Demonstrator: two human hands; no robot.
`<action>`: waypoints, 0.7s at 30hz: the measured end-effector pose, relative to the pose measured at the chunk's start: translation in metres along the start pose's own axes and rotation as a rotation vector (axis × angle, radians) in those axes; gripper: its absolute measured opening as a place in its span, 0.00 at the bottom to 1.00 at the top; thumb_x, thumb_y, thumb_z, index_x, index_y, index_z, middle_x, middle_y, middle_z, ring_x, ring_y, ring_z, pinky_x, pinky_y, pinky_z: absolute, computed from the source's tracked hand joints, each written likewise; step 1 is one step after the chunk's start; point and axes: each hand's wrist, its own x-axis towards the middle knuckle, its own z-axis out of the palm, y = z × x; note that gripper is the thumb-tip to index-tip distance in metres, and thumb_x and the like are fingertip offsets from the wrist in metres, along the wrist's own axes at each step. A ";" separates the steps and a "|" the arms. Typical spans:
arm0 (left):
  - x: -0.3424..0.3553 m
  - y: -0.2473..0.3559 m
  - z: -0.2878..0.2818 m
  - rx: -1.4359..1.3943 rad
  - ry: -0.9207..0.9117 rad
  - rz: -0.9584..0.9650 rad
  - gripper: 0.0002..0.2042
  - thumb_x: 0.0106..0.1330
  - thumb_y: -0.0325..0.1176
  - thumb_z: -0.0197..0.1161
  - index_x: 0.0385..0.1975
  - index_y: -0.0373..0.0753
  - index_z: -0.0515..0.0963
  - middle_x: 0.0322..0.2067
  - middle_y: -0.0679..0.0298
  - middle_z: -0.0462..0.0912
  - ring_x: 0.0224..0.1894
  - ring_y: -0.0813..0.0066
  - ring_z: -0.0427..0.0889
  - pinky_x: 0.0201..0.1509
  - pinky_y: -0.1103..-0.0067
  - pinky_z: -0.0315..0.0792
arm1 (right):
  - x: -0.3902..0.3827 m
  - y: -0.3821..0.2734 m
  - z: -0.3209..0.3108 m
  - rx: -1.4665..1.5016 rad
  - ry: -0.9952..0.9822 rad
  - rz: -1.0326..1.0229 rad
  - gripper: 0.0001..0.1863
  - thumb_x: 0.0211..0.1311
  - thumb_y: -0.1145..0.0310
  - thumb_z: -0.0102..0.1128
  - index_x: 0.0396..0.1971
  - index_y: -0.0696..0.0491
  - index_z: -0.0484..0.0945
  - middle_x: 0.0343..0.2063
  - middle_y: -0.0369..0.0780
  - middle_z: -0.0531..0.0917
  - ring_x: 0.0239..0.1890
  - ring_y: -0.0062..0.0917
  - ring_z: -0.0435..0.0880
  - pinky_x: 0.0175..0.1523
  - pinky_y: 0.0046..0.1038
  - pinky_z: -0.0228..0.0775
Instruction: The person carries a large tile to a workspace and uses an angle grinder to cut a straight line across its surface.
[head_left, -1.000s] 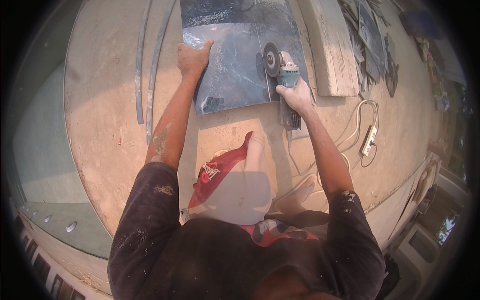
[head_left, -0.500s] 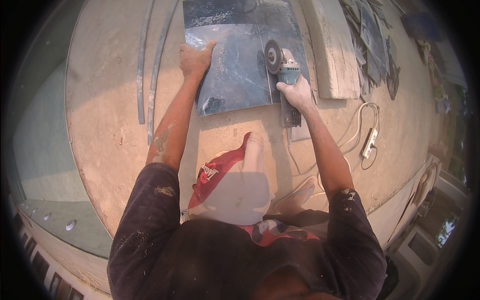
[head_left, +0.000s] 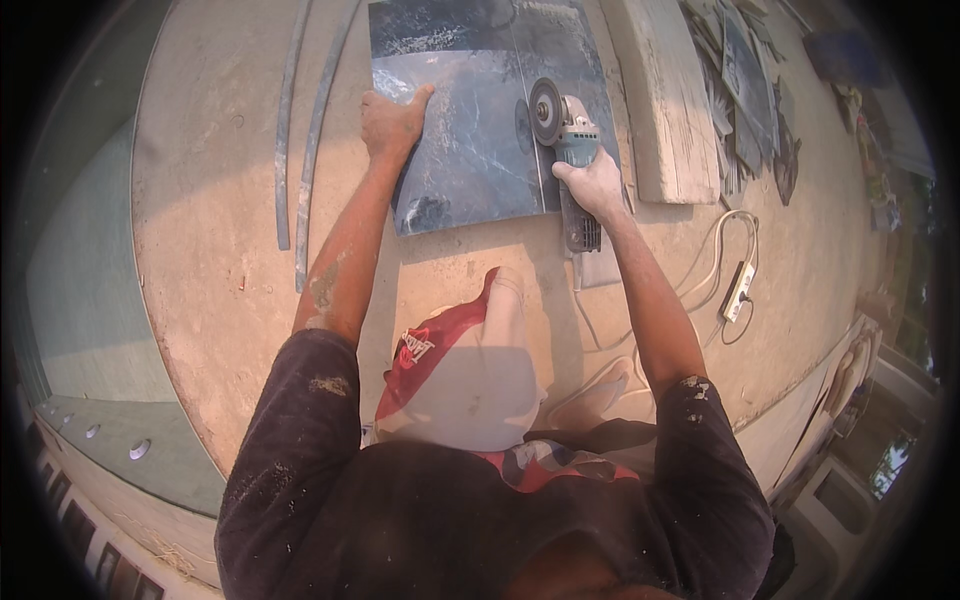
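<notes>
A dark blue, white-veined tile (head_left: pixel 465 150) lies in front of me, with a thin pale line running lengthwise on its right part. My left hand (head_left: pixel 393 122) grips its left edge, thumb on top and the other fingers curled at the side, partly hidden. In my dusty right hand (head_left: pixel 595 187) is a teal and grey angle grinder (head_left: pixel 577 148), fingers wrapped round its body. The grinder's disc (head_left: pixel 546 112) stands on edge beside the pale line, over the tile's right part. Whether it touches the surface I cannot tell.
Two narrow strips (head_left: pixel 318 150) lie left of the tile. A long pale block (head_left: pixel 665 110) stands right of it, with broken tile pieces (head_left: pixel 740 90) beyond. A white power strip (head_left: pixel 739 291) and looped cable (head_left: pixel 712 270) lie on the floor at right. My leg (head_left: pixel 470 390) is close below.
</notes>
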 end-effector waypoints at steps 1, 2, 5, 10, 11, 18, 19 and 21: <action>0.001 -0.001 0.001 0.002 0.001 0.002 0.49 0.53 0.66 0.73 0.54 0.18 0.68 0.52 0.35 0.78 0.56 0.40 0.80 0.59 0.58 0.75 | 0.001 -0.001 0.000 0.003 0.003 -0.003 0.39 0.46 0.53 0.73 0.53 0.67 0.76 0.47 0.59 0.85 0.54 0.49 0.85 0.61 0.40 0.75; 0.001 -0.001 0.001 0.002 0.002 0.004 0.49 0.53 0.66 0.73 0.54 0.18 0.68 0.52 0.35 0.78 0.56 0.40 0.80 0.60 0.58 0.75 | 0.001 -0.001 0.001 -0.005 0.009 -0.009 0.39 0.47 0.53 0.73 0.53 0.67 0.76 0.47 0.59 0.85 0.54 0.49 0.85 0.61 0.40 0.75; 0.001 -0.001 0.001 -0.005 -0.004 0.002 0.49 0.54 0.66 0.73 0.54 0.18 0.68 0.52 0.35 0.78 0.56 0.40 0.80 0.60 0.57 0.75 | 0.003 -0.002 0.001 -0.015 0.020 -0.020 0.38 0.47 0.53 0.73 0.54 0.66 0.76 0.48 0.58 0.85 0.54 0.48 0.85 0.61 0.40 0.75; 0.000 -0.001 -0.001 -0.018 -0.005 0.009 0.49 0.54 0.65 0.73 0.54 0.18 0.68 0.52 0.35 0.78 0.56 0.40 0.80 0.60 0.57 0.75 | 0.004 -0.011 0.000 -0.011 0.012 -0.006 0.38 0.48 0.53 0.73 0.54 0.65 0.76 0.48 0.57 0.86 0.54 0.48 0.85 0.61 0.40 0.75; 0.000 -0.001 -0.001 -0.023 -0.009 0.009 0.49 0.54 0.65 0.73 0.54 0.18 0.68 0.52 0.35 0.77 0.56 0.40 0.80 0.60 0.57 0.75 | 0.005 -0.010 0.000 -0.006 0.013 -0.003 0.38 0.48 0.53 0.73 0.54 0.65 0.76 0.48 0.57 0.86 0.54 0.48 0.85 0.61 0.40 0.75; 0.001 -0.003 0.001 -0.020 0.009 0.028 0.50 0.53 0.66 0.73 0.54 0.17 0.69 0.51 0.33 0.80 0.55 0.39 0.82 0.60 0.58 0.75 | 0.015 -0.005 0.004 -0.012 0.014 0.002 0.38 0.47 0.52 0.73 0.53 0.66 0.76 0.48 0.58 0.85 0.54 0.49 0.85 0.61 0.41 0.76; 0.001 -0.003 0.001 -0.021 0.005 0.024 0.50 0.53 0.66 0.73 0.54 0.17 0.69 0.51 0.34 0.80 0.55 0.39 0.82 0.60 0.58 0.75 | 0.018 -0.003 0.005 -0.019 0.013 0.002 0.39 0.47 0.52 0.73 0.53 0.67 0.76 0.48 0.59 0.85 0.54 0.49 0.85 0.61 0.41 0.76; 0.002 -0.003 0.002 -0.024 0.003 0.018 0.50 0.53 0.66 0.73 0.54 0.17 0.69 0.51 0.34 0.80 0.55 0.40 0.82 0.60 0.58 0.75 | 0.020 -0.002 0.005 -0.007 0.012 -0.015 0.39 0.47 0.52 0.73 0.53 0.68 0.76 0.48 0.60 0.85 0.54 0.49 0.85 0.60 0.41 0.76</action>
